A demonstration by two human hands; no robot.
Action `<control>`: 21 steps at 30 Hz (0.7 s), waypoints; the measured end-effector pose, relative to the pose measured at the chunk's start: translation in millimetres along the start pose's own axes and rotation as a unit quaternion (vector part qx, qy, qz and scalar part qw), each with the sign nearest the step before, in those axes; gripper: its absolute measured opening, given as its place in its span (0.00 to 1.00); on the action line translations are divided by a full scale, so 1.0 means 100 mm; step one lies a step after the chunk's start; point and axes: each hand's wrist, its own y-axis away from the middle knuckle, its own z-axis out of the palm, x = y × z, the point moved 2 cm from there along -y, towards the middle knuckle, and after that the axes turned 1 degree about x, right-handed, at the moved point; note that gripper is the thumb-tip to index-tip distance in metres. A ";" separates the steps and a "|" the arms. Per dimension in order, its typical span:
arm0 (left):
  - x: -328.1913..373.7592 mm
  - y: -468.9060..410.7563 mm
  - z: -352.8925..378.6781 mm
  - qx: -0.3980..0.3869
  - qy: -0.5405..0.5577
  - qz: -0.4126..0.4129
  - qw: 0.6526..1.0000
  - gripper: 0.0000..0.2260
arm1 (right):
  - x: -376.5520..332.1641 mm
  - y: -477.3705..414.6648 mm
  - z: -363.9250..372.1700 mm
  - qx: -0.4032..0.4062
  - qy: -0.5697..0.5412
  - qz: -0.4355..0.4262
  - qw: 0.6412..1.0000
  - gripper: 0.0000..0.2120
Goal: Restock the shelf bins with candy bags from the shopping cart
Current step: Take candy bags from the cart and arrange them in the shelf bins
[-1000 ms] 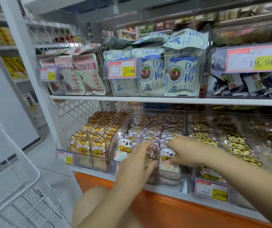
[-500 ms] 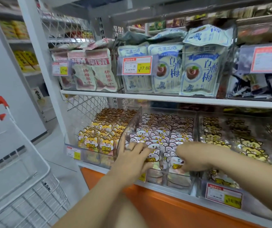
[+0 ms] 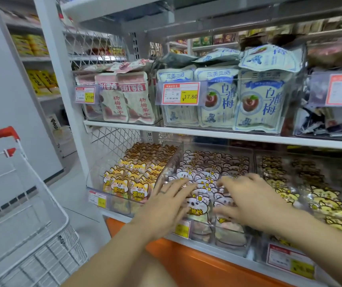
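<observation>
Nearest, at the lower left, the shopping cart (image 3: 61, 216) stands with its wire rim close to the person's left forearm, and a strip of bare floor lies between it and the shelving.

Half a second ago the left hand (image 3: 167, 204) was bunched at the front-left corner of the middle bin (image 3: 231, 238) and the right hand (image 3: 250, 200) was balled on the packs. Both now lie flatter and reach further in. The left hand rests palm down, fingers straight and together, a ring on one finger. The right hand's fingers are spread, thumb out low, gripping nothing. Both press on the white candy bags (image 3: 199, 204), which stand in rows filling that bin.

A tilted clear divider (image 3: 173, 160) walls the bin off from the yellow fox bags (image 3: 128, 184) on the left. Yellow cat bags (image 3: 321, 200) crowd the right side.

Above the rows there is open space up to the upper shelf (image 3: 207, 134), which carries blue-and-white bags (image 3: 257, 100) behind a 17.80 price tag (image 3: 180, 93).
</observation>
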 end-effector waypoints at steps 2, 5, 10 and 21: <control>-0.10 -0.03 -0.04 0.015 0.014 -0.039 0.999 0.28 | -0.12 -0.07 -0.04 0.081 -0.013 -0.025 0.996 0.31; -0.17 -0.07 0.00 -0.001 0.042 -0.074 0.996 0.28 | -0.38 -0.28 0.16 0.054 -0.019 -0.070 0.996 0.29; -0.18 0.00 0.13 -0.031 0.016 -0.064 0.997 0.22 | -0.41 -0.55 0.48 -0.031 0.039 -0.092 0.994 0.23; -0.53 0.33 -0.06 0.008 -0.064 -0.072 0.995 0.25 | -0.38 -0.51 0.38 -0.043 0.015 -0.062 0.997 0.35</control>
